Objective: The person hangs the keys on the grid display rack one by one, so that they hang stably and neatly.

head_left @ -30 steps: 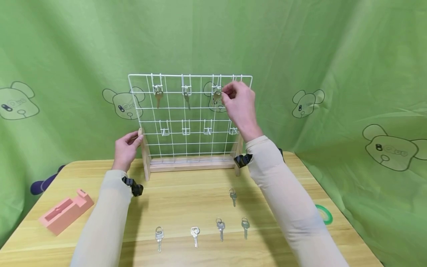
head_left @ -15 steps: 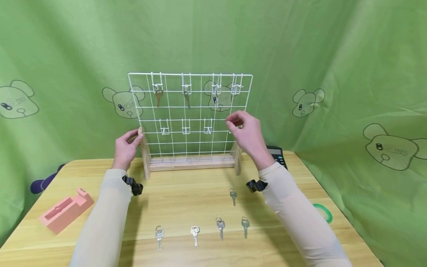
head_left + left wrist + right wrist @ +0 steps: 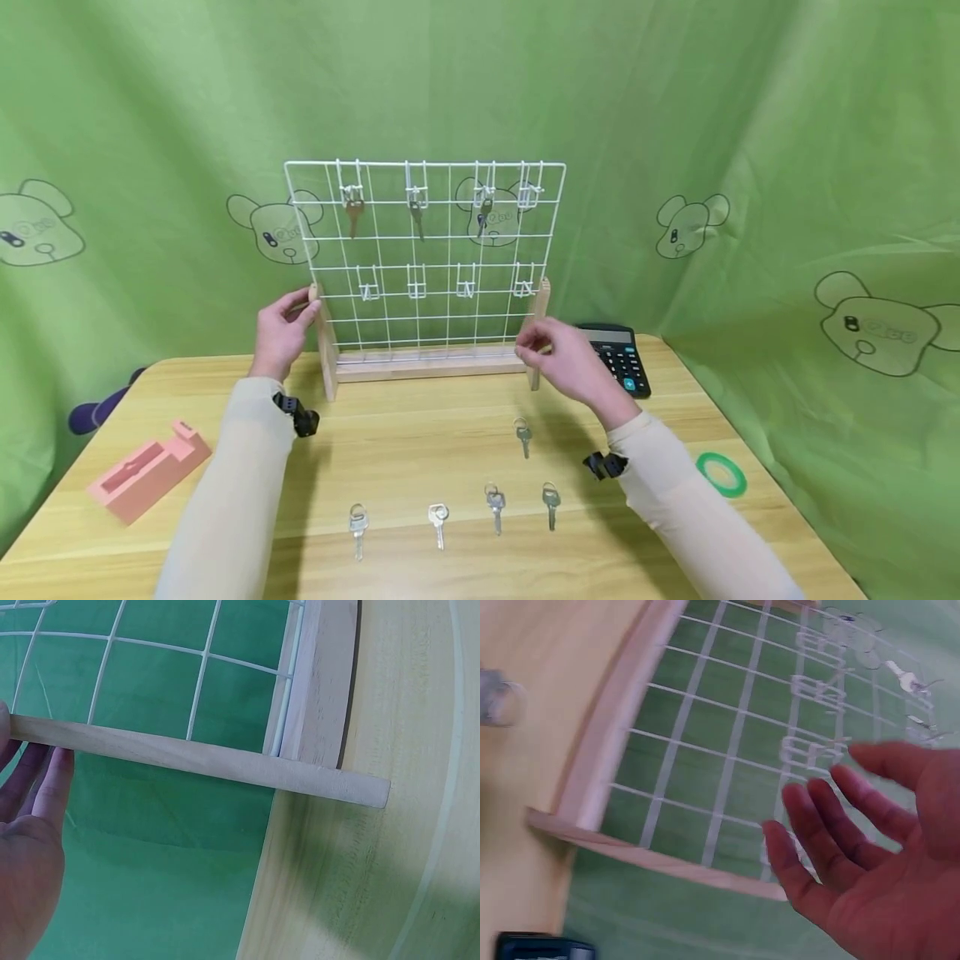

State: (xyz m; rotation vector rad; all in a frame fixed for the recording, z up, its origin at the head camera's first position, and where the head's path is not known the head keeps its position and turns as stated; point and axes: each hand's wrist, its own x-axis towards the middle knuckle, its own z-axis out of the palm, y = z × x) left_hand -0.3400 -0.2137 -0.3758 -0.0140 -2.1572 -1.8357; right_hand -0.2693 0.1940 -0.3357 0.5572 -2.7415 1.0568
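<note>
A white wire grid rack (image 3: pixel 510 237) in a wooden stand carries two rows of hooks. From three upper-row hooks hang keys: a brownish key (image 3: pixel 354 218), a middle key (image 3: pixel 417 221) and a third key (image 3: pixel 484 218). The upper right hook (image 3: pixel 529 197) and the lower row bear no keys. My left hand (image 3: pixel 279 333) grips the top of the left wooden upright (image 3: pixel 187 760) between thumb and fingers. My right hand (image 3: pixel 564 360), loosely curled and holding nothing, is low in front of the right upright (image 3: pixel 542 302); the right wrist view shows its parted fingers (image 3: pixel 806 817).
On the wooden table lie several keys with rings, the nearest to the rack being one key (image 3: pixel 523 439); others form a front row, including a silver key (image 3: pixel 438 525). A calculator (image 3: pixel 621 362), green tape roll (image 3: pixel 722 475) and pink tape dispenser (image 3: pixel 150 473) stand around.
My right hand has left the third upper hook and come down to the right upright's foot, leaving a key hanging there. My left hand stays on the left upright.
</note>
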